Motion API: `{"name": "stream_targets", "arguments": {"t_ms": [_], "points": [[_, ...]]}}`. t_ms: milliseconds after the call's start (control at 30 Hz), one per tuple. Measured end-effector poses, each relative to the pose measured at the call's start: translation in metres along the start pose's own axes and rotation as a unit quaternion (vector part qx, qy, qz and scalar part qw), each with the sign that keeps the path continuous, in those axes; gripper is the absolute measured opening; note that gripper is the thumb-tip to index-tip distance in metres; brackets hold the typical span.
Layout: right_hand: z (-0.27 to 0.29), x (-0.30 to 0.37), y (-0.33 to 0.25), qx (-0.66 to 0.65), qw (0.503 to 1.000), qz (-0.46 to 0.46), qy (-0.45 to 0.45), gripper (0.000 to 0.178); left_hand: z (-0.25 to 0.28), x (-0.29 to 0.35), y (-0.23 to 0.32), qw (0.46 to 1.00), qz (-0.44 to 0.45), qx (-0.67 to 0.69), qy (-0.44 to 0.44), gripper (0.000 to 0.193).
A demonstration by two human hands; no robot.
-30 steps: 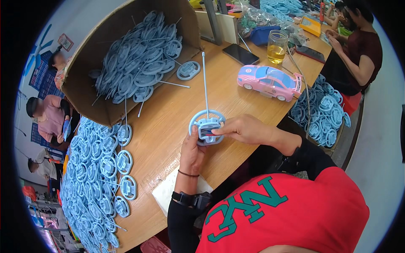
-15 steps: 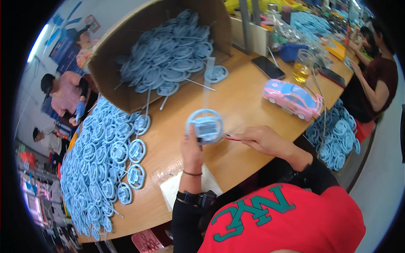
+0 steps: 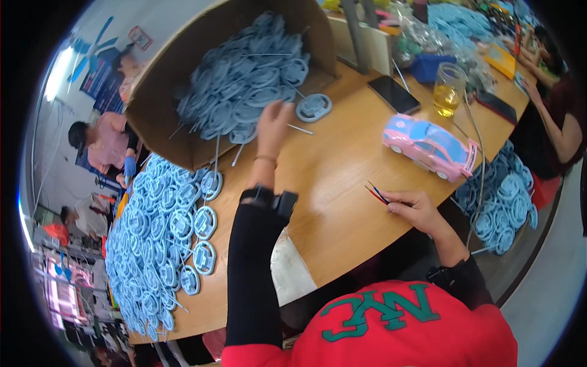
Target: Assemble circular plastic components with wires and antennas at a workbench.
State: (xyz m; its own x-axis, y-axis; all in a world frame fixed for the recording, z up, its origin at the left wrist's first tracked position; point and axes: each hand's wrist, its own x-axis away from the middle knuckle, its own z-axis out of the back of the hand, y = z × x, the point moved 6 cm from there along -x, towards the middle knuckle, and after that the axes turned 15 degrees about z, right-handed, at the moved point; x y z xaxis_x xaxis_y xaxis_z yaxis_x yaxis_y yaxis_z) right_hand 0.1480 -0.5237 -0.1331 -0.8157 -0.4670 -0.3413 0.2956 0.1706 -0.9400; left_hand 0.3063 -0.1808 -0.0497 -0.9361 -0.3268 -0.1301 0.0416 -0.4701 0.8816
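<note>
My left hand (image 3: 273,129) reaches to the mouth of a large cardboard box (image 3: 150,116), beside the heap of light-blue plastic toy steering wheels (image 3: 238,73) in it. Motion blurs its fingers, so whether they are closed on a wheel cannot be made out. Over the table, my right hand (image 3: 417,209) is closed in a pinch on a pair of thin wires (image 3: 378,194), one red and one dark blue, with bare ends pointing away from the fingers. A single blue toy steering wheel (image 3: 313,107) lies on the table just right of the box opening.
Many more blue wheels (image 3: 165,226) are heaped at the table's left. To the right are a pink toy car (image 3: 428,147), a phone (image 3: 394,95), a glass of yellow liquid (image 3: 448,92) and a cable (image 3: 480,171). A white sheet (image 3: 290,272) lies at the near edge. Other people sit or stand around.
My left hand has moved up and away to the box; the steering wheel it held is no longer seen in it. My right hand has shifted right with the wires, now apart from that wheel.
</note>
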Motion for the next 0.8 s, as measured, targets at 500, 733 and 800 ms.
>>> {"name": "stream_targets", "arguments": {"t_ms": [500, 733, 800], "points": [[0.012, 0.005, 0.011, -0.069, 0.996, 0.011, -0.046, 0.038, -0.126, 0.132, -0.004, 0.915, -0.247, -0.317, -0.042, 0.050], [0.014, 0.011, 0.008, -0.156, 0.986, 0.039, -0.032, 0.040, -0.083, 0.213, -0.021, 0.910, -0.233, -0.341, -0.023, 0.049], [0.022, 0.015, 0.009, -0.194, 0.979, 0.050, -0.036, 0.041, -0.080, 0.228, -0.020, 0.902, -0.234, -0.362, 0.010, 0.049]]}}
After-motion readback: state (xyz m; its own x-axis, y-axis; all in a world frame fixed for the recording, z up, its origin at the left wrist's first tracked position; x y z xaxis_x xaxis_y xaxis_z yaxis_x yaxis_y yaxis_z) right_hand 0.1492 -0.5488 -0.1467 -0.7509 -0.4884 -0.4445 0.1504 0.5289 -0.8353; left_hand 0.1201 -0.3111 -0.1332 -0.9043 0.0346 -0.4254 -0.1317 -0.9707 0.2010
